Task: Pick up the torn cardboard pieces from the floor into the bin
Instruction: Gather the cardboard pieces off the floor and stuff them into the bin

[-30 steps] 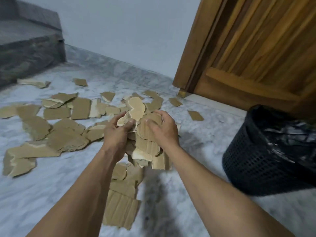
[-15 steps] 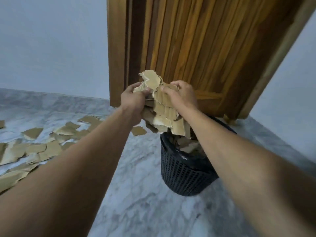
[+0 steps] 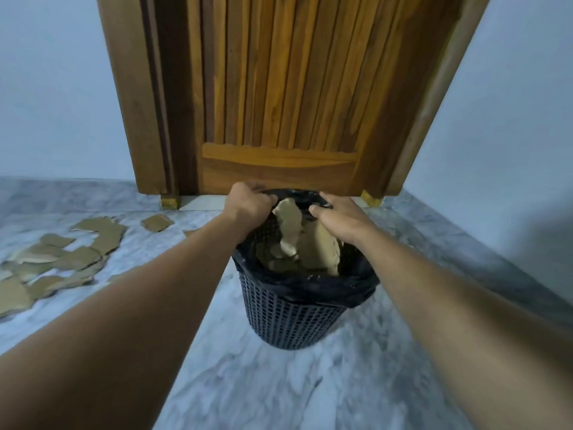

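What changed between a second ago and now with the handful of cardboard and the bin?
The handful of cardboard was lifted off the floor, carried right and lowered into the bin. The left hand and right hand have dropped to the bin's mouth; whether the fingers have let go isn't clear. The scattered pieces on the floor at left and the wooden door are unchanged.

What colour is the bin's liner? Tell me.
Black, folded over the rim of the dark mesh bin; the liner shows best in the head view.
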